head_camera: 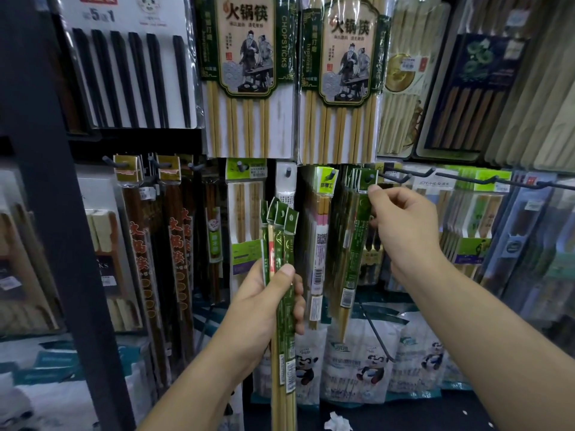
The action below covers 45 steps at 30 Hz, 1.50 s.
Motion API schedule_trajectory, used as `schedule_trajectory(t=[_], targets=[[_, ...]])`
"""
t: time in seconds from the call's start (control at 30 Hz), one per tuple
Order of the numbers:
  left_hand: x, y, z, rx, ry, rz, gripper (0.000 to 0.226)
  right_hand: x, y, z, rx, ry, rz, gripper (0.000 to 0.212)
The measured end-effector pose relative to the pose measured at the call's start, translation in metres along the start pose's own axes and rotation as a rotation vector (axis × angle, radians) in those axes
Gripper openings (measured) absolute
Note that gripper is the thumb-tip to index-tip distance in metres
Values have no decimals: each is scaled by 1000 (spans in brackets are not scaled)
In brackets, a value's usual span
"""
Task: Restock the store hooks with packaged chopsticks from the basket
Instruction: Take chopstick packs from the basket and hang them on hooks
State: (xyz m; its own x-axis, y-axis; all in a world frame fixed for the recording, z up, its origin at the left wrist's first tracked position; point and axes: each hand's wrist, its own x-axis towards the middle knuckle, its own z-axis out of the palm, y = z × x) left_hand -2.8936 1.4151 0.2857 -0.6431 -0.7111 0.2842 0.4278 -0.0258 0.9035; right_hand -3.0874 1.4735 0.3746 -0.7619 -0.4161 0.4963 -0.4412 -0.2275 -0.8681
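two hands [267,300] [404,225], four held green chopstick packs [281,244], two large hotpot packs [245,57]

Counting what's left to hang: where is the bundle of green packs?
In the head view, lower centre: the left hand grips the bundle upright, left of the hanging pink-labelled pack.

— Any room to reach in?
— Right side: long black wire hooks [466,179] jut out bare at their tips.
— And centre?
— Packed; green-sleeved bamboo chopstick packs [351,253] hang crowded together, and a dark upright shelf post [53,213] blocks the left.

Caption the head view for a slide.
Left hand grips spare green chopstick packs while right hand pinches one hanging pack at its hook.
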Motion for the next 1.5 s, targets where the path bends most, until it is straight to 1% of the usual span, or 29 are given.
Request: schedule_trajectory(t=[0.13, 0.2, 0.23, 0.3, 0.37, 0.4, 0.5, 0.6, 0.67, 0.73, 0.8, 0.9, 1.0, 1.17, 1.33, 1.5], targets=[[0, 0, 0, 20, -16, 35, 35, -9, 3, 1, -78, 42, -51, 17], [1, -1, 0, 12, -7, 36, 34, -19, 3, 2, -98, 44, -81, 14], [1, -2, 0, 11, -1, 37, 33, -25, 2, 3, -102, 0, -92, 14], [2, -3, 0, 17, 9, 41, 30, -40, 0, 8, -81, -159, -97, 11], [2, -3, 2, 19, 8, 37, 28, -53, -2, 14, -12, -309, -87, 8], [2, -2, 3, 14, 0, 32, 29, -58, -3, 17, 21, -351, -85, 9], [1, -2, 6, 5, -23, 24, 35, -64, -2, 22, 81, -405, -36, 17], [1, -2, 7, 4, -27, 27, 38, -66, 0, 22, 124, -434, 21, 20], [1, -2, 7, -5, -25, 23, 38, -62, -2, 20, 162, -388, 19, 22], [2, -3, 5, 17, 8, 27, 33, -55, -6, 16, 188, -302, 15, 28], [4, -5, 2, 32, 31, 30, 34, -44, -12, 9, 197, -216, 17, 33], [6, -7, 0, -43, 61, 17, 36, -28, -16, 2, 194, -107, 14, 29], [7, -9, -2, -4, 69, 22, 41, -13, -18, 0, 154, -39, -11, 27], [9, -12, -3, 48, 43, 41, 37, -2, -13, 1, 107, -11, -29, 30], [8, -11, -3, 32, 18, 33, 41, 1, -7, 3, 82, 0, -20, 31], [7, -10, -2, 70, 20, 23, 43, 5, 1, 5, 30, 4, -39, 33]])
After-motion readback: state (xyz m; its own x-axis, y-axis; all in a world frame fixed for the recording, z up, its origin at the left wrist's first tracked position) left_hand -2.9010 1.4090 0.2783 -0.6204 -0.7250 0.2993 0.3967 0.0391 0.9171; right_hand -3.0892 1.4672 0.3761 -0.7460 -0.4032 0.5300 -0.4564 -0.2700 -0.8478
